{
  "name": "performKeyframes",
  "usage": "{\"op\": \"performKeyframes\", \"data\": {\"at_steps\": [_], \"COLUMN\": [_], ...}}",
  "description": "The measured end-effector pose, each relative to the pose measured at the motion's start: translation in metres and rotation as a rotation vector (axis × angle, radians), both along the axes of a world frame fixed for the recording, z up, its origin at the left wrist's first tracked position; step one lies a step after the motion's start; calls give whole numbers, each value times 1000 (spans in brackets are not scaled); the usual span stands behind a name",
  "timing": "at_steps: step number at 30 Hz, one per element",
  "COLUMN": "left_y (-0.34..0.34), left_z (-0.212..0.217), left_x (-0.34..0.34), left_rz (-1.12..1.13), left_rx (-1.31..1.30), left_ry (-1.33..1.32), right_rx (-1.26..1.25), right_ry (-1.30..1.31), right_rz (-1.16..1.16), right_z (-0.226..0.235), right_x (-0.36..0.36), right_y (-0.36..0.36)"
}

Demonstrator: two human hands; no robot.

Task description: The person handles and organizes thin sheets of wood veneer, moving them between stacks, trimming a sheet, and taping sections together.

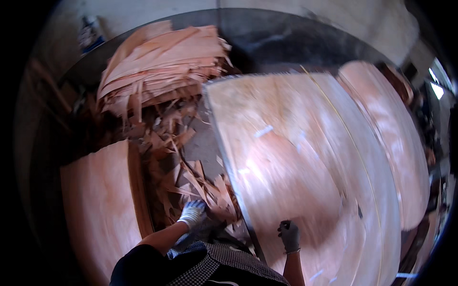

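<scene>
My left hand [192, 213], in a white and blue glove, hangs low over the floor beside the table's left edge. Nearest to it are loose strips of wood veneer [220, 194]; motion blur hides how its fingers lie. Over the near part of a wide, pale veneer sheet [281, 167], my right hand [289, 235] in a dark grey glove has its fingers curled in. Whatever those fingers hold, if anything, is hidden. The sheet lies on a long table, with a thin yellow line [350, 129] running lengthwise across its right part.
A tall, ragged stack of veneer sheets [164, 62] stands at the far left. Closer, on the left, is a neat thick stack [102, 190]. Veneer scraps litter the floor between the stacks and the table. More curved sheets [389, 138] lie along the right side.
</scene>
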State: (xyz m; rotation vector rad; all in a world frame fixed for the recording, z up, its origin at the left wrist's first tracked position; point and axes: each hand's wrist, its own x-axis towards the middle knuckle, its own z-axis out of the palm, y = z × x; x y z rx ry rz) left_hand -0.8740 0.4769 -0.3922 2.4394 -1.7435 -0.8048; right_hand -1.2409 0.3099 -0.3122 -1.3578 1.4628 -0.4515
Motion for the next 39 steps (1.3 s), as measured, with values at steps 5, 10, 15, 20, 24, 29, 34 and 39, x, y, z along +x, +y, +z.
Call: {"op": "performKeyframes", "data": {"at_steps": [5, 10, 15, 20, 24, 29, 34, 39], "left_y": [13, 52, 35, -41, -104, -153, -219, -269], "left_z": [-24, -9, 12, -3, 3, 10, 37, 5], "left_x": [85, 223, 327, 394, 456, 559, 653, 786], "left_rz": [-57, 1, 177, -128, 58, 179, 489, 467], "left_rx": [-166, -56, 34, -161, -81, -51, -122, -179], "left_ry": [66, 107, 103, 152, 230, 120, 181, 75], "right_rx": [-249, -554, -330, -338, -339, -266, -618, -638], "right_ry": [59, 803, 920, 601, 394, 271, 324, 311], "right_rz": [-69, 177, 6, -116, -89, 113, 482, 665], "right_z": [-66, -82, -75, -87, -65, -33, -29, -4], "right_x": [69, 111, 148, 233, 385, 561, 672, 762], "right_y": [-54, -73, -121, -194, -270, -366, -435, -430]}}
